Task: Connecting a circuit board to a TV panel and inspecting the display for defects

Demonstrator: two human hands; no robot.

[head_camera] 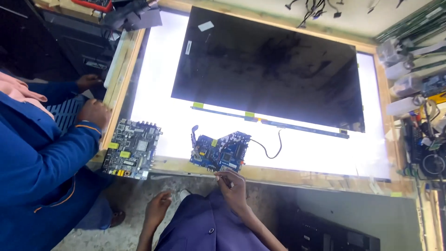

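The person's right hand (232, 186) rests at the wooden front edge of the bench (297, 175), just below the blue circuit board (219, 151), and its fingers are closed on a small thin tool (224, 178), perhaps a screwdriver or a probe; it is too small to tell which. The tip of the tool is near the lower edge of the board but seems not to touch it. The left hand (157, 209) hangs lower, over the lap and apart from the bench, with the fingers loosely curled and nothing in them. The blue circuit board lies on the lit white surface of the bench, and a thin black cable (274, 149) runs from it toward the long narrow strip (274, 123) under the large dark display panel (269, 69). To the left, a second, darker circuit board (133, 149) sits partly over the bench edge, close to another person in a blue sleeve (51, 153), whose hand (95, 113) rests on the wooden frame. In my judgement, the step in hand is work on the blue board with the tool, at the moment of approach, before contact. The next move calls for a steady hand and a precise aim at a small point, and probably the left hand must come up to hold the board, because it lies loose.
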